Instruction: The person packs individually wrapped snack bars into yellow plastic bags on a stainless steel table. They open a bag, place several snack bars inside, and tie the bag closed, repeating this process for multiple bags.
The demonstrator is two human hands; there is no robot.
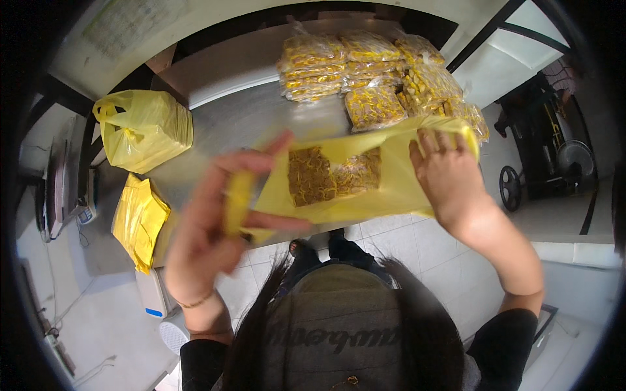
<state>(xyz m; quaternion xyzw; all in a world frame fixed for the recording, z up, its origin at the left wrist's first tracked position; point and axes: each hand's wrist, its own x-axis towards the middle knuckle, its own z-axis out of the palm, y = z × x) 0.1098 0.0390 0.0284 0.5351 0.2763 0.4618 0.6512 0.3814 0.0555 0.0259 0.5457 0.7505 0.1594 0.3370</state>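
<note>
A yellow plastic bag (398, 195) is stretched wide between my hands, its mouth facing up. Inside lie clear packs (336, 179) of brown food with yellow strips. My left hand (218, 208), smeared by motion, has thumb and fingers spread at the bag's left end, with a yellow strip of plastic across the palm. At the other end my right hand (450, 173) has its fingers bent against the bag's right side, holding it outward. The right fingertips are partly hard to make out against the plastic.
Similar clear packs (313, 65) stand stacked at the back of the metal table (241, 120). A filled, knotted yellow bag (150, 130) sits at the far left. Nearer lie folded yellow bags (138, 221) at the table's left edge, above a white device (151, 293).
</note>
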